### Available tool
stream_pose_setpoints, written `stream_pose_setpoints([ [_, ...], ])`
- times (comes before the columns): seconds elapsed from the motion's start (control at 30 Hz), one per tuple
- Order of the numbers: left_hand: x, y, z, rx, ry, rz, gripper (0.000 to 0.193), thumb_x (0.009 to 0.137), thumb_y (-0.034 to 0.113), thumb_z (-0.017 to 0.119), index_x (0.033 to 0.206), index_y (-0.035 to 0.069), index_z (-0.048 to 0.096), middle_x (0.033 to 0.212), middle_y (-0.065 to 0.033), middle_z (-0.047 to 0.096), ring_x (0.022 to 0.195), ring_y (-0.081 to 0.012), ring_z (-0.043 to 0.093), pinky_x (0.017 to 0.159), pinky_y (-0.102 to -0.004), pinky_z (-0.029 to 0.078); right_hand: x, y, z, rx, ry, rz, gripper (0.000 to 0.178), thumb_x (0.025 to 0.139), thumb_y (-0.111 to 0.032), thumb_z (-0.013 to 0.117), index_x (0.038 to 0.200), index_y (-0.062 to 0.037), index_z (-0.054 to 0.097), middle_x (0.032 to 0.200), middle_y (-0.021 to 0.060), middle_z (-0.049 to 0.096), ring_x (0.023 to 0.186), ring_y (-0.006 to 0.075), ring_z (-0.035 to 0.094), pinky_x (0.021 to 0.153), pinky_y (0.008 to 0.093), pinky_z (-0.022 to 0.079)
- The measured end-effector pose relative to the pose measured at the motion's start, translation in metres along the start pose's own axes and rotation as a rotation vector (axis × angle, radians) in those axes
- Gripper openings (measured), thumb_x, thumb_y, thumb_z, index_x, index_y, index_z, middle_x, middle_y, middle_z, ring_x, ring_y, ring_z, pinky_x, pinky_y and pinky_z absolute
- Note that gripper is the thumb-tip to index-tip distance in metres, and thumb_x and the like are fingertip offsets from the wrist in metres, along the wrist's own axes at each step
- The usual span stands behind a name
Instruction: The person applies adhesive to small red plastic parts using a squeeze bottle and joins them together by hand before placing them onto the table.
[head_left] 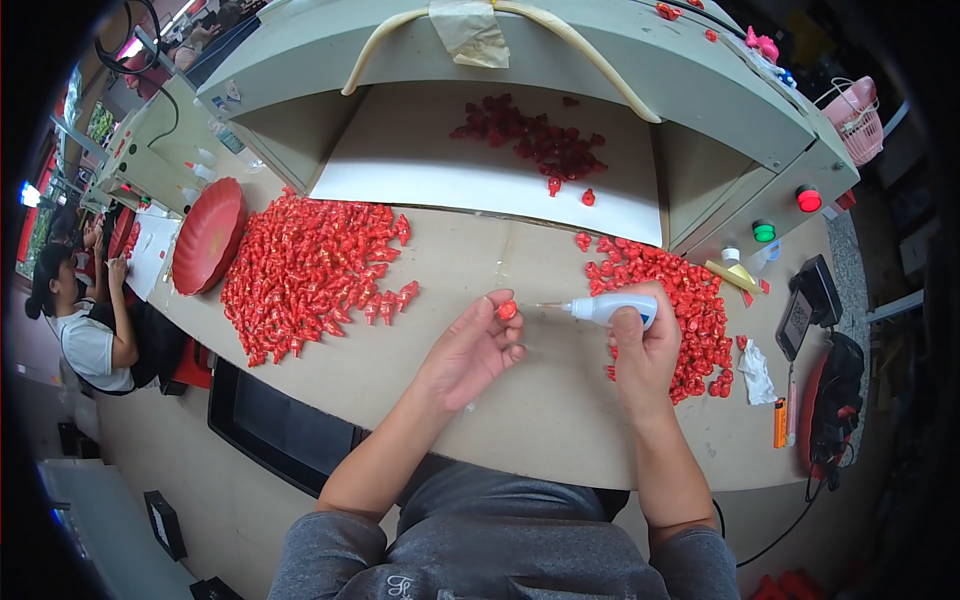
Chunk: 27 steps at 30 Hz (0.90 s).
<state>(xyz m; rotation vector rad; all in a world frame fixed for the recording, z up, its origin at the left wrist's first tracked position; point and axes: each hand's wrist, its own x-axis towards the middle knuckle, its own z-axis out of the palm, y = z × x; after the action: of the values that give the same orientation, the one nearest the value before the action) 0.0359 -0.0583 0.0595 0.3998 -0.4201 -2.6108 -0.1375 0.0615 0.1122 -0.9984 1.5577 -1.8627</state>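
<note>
A small red plastic piece is pinched in the left hand; a white squeeze bottle with needle tip is gripped by the right hand above the beige bench.

The left hand pinches a small red piece; the right hand aims a white squeeze bottle at it above the surface.

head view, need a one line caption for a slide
Left hand pinches a small red piece while the right hand aims a white squeeze bottle at it.
</note>
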Motion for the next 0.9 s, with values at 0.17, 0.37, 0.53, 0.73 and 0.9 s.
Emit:
stream_pose_setpoints([
  [0.17,0.001,-0.003,-0.006,0.011,0.022,-0.050,0.025,0.096,0.023,0.056,0.117,0.008,0.056,0.095,-0.0028,0.060,0.087,-0.0123,0.056,0.079,-0.0300,0.049,-0.003,-0.004,0.006,-0.244,-0.056,-0.164,0.028,0.082,-0.023,0.077,0.092,-0.0028,0.060,0.077,0.0039,0.061,0.067,0.0093,0.055,0.059,0.0233,0.043],
  [0.37,0.003,-0.005,-0.006,-0.032,0.001,-0.088,0.024,0.097,0.022,0.055,0.116,0.007,0.055,0.095,-0.0028,0.060,0.088,-0.0124,0.057,0.080,-0.0305,0.050,-0.004,-0.003,0.009,-0.435,-0.108,-0.298,0.030,0.075,-0.019,0.081,0.091,-0.0024,0.062,0.079,0.0091,0.061,0.067,0.0199,0.061,0.059,0.0289,0.047],
  [0.53,0.003,-0.005,-0.005,-0.018,0.033,-0.093,0.023,0.097,0.023,0.054,0.115,0.008,0.056,0.094,-0.0029,0.061,0.087,-0.0126,0.056,0.079,-0.0306,0.050,-0.003,0.001,0.011,-0.481,-0.118,-0.390,0.033,0.072,-0.017,0.082,0.092,-0.0024,0.061,0.080,0.0097,0.061,0.068,0.0226,0.061,0.058,0.0310,0.047],
  [0.73,0.002,-0.005,-0.003,-0.009,0.035,-0.091,0.023,0.098,0.023,0.053,0.114,0.007,0.057,0.094,-0.0030,0.061,0.087,-0.0128,0.056,0.079,-0.0306,0.049,-0.003,0.002,0.013,-0.471,-0.121,-0.403,0.032,0.071,-0.015,0.082,0.092,-0.0027,0.061,0.080,0.0096,0.061,0.068,0.0229,0.061,0.058,0.0312,0.047],
  [0.9,0.002,-0.005,-0.004,0.009,0.040,-0.100,0.024,0.098,0.024,0.052,0.115,0.007,0.057,0.094,-0.0028,0.061,0.087,-0.0127,0.056,0.079,-0.0305,0.049,-0.004,0.002,0.014,-0.472,-0.126,-0.386,0.032,0.071,-0.015,0.082,0.092,-0.0032,0.061,0.080,0.0092,0.061,0.068,0.0229,0.061,0.058,0.0313,0.047],
])
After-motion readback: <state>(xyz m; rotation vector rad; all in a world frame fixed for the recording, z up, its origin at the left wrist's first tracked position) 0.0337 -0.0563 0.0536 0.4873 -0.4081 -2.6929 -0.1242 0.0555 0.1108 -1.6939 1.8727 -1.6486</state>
